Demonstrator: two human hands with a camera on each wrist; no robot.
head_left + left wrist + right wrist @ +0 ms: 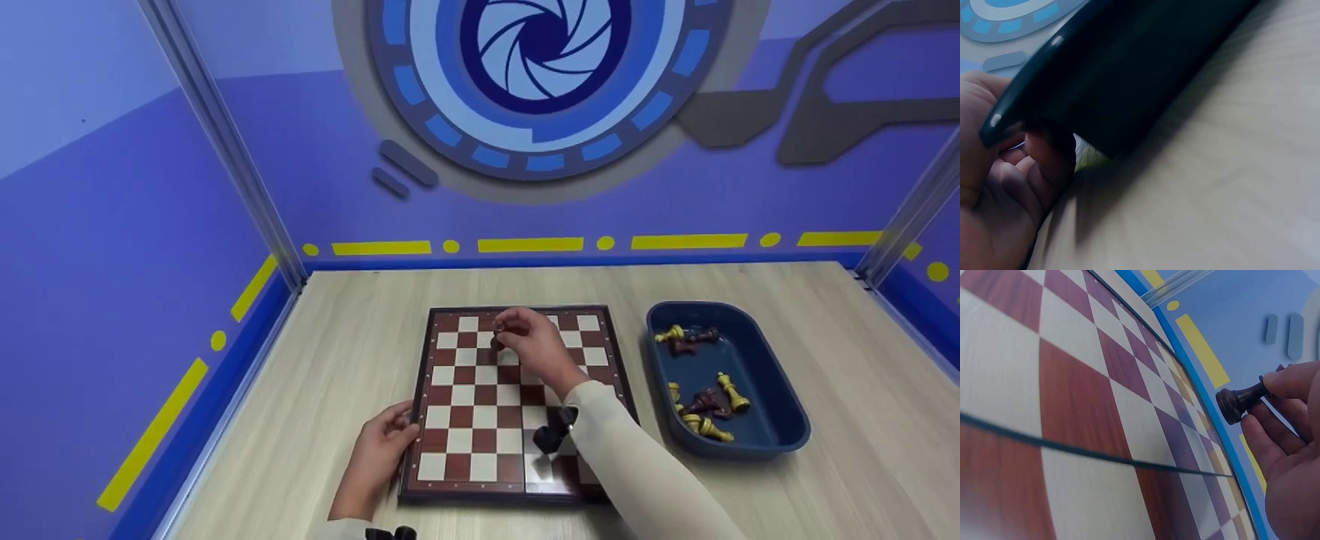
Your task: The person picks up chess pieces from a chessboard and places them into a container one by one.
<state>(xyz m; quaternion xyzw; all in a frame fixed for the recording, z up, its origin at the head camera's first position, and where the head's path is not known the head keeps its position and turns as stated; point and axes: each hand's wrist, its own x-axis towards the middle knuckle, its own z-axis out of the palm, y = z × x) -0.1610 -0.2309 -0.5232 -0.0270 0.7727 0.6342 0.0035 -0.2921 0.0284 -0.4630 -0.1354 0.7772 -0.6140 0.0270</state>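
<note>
A brown-and-white chessboard [484,465] lies on the table, with a seam down it. My right hand [536,346] is over the board's far part and pinches a dark brown chess piece [1234,405] by its upper end. Its round base hangs free of the fingers in the right wrist view, while its top is partly hidden. At the board's left edge, my left hand [381,448] grips the rim. The left wrist view shows its curled fingers [1044,154] beneath the board's dark side [1123,73].
Right of the board stands a dark blue tray [772,375] with several yellow and dark brown chess pieces lying in it. The pale wooden table [352,337] ends at a blue wall [300,172] behind and at the sides.
</note>
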